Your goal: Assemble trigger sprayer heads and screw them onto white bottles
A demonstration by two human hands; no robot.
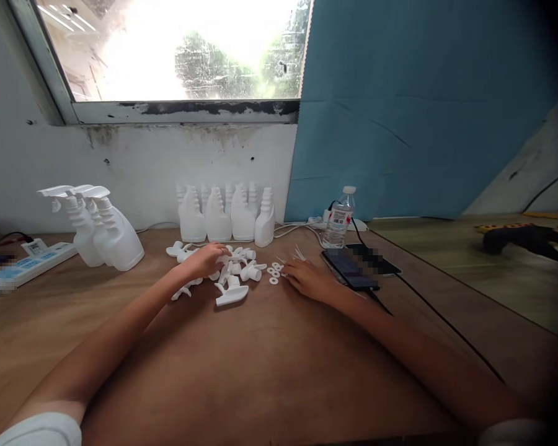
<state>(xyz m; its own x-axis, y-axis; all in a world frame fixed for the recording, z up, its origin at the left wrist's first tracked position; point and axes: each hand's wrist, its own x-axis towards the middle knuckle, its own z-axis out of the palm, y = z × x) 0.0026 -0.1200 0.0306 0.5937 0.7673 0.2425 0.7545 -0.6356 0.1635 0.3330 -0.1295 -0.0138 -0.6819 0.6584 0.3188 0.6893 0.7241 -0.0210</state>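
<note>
Over the left side of a pile of white trigger spray heads [235,291] is my left hand [207,261]. Its fingers are curled round one of the heads, which they largely cover. My right hand [307,280] lies low over the table, fingers stretched out and a little apart, at the right edge of several small white ring washers [273,281]. Thin white dip tubes [299,253] lie just beyond the right hand's fingers.
Several white spray bottles without heads [218,217] stand along the wall. At left are white bottles with spray heads [116,238] and a power strip [37,266]. A water bottle [338,223], a phone [348,269] and a black cable [446,322] are at right.
</note>
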